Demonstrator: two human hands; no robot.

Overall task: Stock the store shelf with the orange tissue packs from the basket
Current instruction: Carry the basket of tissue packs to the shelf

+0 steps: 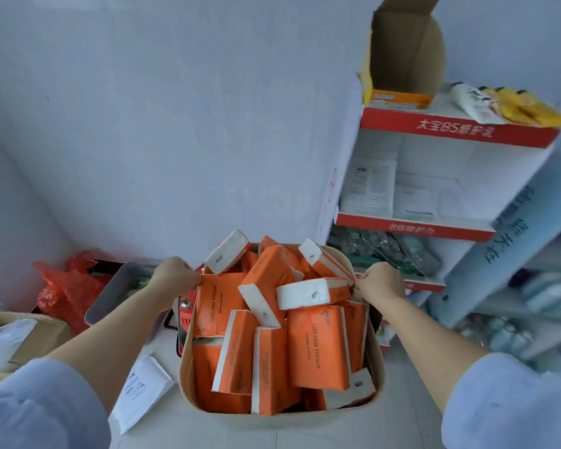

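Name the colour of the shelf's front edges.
Red with white lettering, on the shelf front edges; clearest in the head view.

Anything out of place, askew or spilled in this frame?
The orange tissue packs are heaped loosely in the beige basket, tilted every way and rising above its rim; one could slip out. A flat white packet lies on the floor beside the basket.

A single wide-angle view from the person's head looks forward and steeply down. The basket [186, 377] sits close and low in the middle, between the left forearm [117, 328] and right forearm [434, 335]. A wall [175, 124] fills the upper left. The shelf [450, 131] bends along the right edge, blurred, perhaps by the lens. The floor [337, 439] shows below.
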